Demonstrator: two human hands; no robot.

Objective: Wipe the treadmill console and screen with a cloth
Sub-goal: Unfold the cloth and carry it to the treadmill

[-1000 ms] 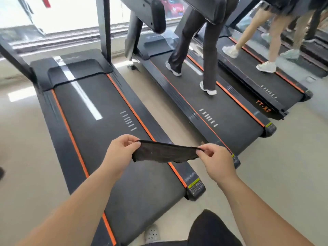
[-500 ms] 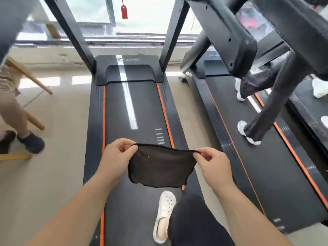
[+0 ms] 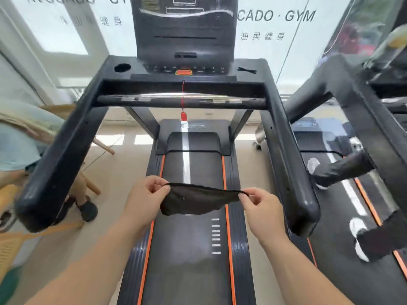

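At the bottom of the frame two bare forearms reach in towards the centre. The left hand (image 3: 145, 192) pinches one top corner of the cloth (image 3: 196, 201) between thumb and curled fingers. The right hand (image 3: 262, 205) pinches the other corner the same way. The cloth is dark and thin. It hangs stretched between the hands, with its top edge taut and its body sagging below, above the belt (image 3: 193, 271) in the lower middle of the frame. It touches nothing but the hands.

Two thick black rails (image 3: 59, 164) run up the frame on either side of the hands and meet at a bar (image 3: 180, 100). A red cord (image 3: 183, 93) crosses the bar and drops to a clip.

Beyond the bar is the console (image 3: 246, 64), in the upper middle of the frame, with an orange button (image 3: 184, 72) at its centre and a cup hole (image 3: 122, 67) at its left. The screen (image 3: 185, 36) stands above it, cut off by the top edge.

Console and screen lie straight up the frame from the cloth, well apart from it and past the bar. The cloth's long axis runs left to right, in line with the console's width. The left hand sits slightly higher in the frame, so it is probably a little nearer. The wipe has not begun. The hands probably need to gather the cloth and lift it forward over the bar.

A seated person (image 3: 26, 137) is blurred at the left edge, and legs (image 3: 343, 170) stride on the next treadmill at the right.
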